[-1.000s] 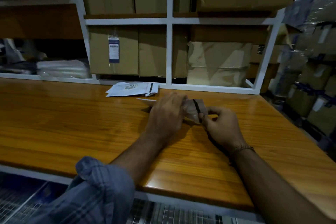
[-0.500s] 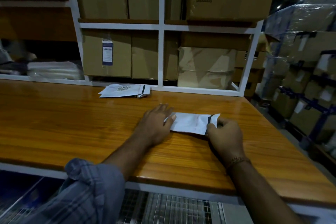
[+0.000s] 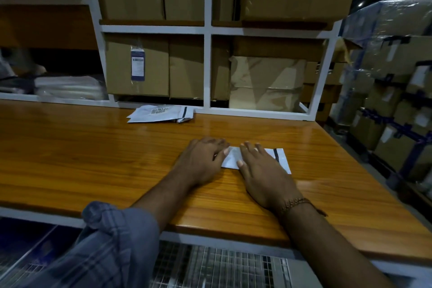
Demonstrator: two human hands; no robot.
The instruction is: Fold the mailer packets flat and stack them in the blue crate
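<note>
From the head camera, a white mailer packet [image 3: 278, 158] lies flat on the wooden surface [image 3: 93, 154], a dark strip running across it near its right end. Both hands are on it. The left hand [image 3: 201, 161] rests at the packet's left end, fingers straight, thumb touching the white edge. The right hand [image 3: 261, 170] lies palm down across the packet's middle, fingers spread and pressing, hiding much of it; only the left part and the right end show. A beaded bracelet [image 3: 297, 203] circles the right wrist, and a rolled checked sleeve [image 3: 112, 236] covers the left forearm.

Farther back on the surface, well apart from the hands, a second mailer packet [image 3: 161, 113] lies just before the white shelf frame [image 3: 207, 65], printed side up, one end crumpled. Behind the frame stand cardboard boxes [image 3: 138, 68], one carrying a hanging label [image 3: 138, 65]. Wrapped, taped cartons [image 3: 397, 105] are stacked off to the right. Below the surface's near edge sits a wire grid [image 3: 222, 266], with something blue [image 3: 35, 248] at the lower left, too dark to make out.
</note>
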